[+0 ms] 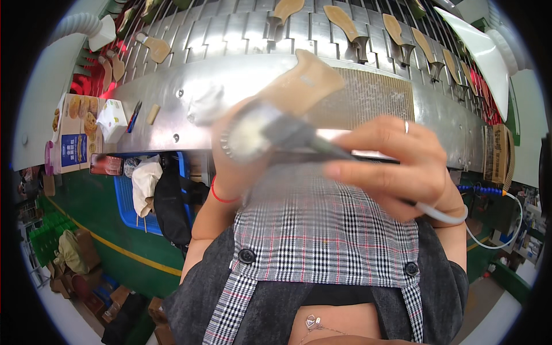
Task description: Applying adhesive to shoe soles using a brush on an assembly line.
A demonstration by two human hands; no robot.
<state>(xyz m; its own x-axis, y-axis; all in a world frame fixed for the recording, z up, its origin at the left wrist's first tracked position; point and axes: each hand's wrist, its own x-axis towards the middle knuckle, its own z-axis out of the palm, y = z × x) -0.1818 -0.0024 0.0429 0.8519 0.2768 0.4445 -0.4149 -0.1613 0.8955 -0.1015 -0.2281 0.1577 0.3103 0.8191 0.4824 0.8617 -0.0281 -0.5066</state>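
Note:
My left hand (223,141), blurred and with a red string at the wrist, is closed on a tan insole (310,80). The insole's broad end points up and to the right. By that hand, a pale round patch (250,133) with a beaded edge is too smeared to name. Fingers of my right hand (402,164) pinch a dark brush-like tool (293,135); a ring is on one finger. The tool's wide end overlaps the insole's lower part, but blur hides whether they touch. From behind my right hand runs a pale tube (445,217).
Ahead lies a slatted metal conveyor (241,37) carrying several tan insoles (340,22) with dark heels. A metal ledge (167,115) holds pens (134,117) and a white packet (112,121). A blue crate (129,201) stands at left; a coiled blue hose (480,189) hangs at right.

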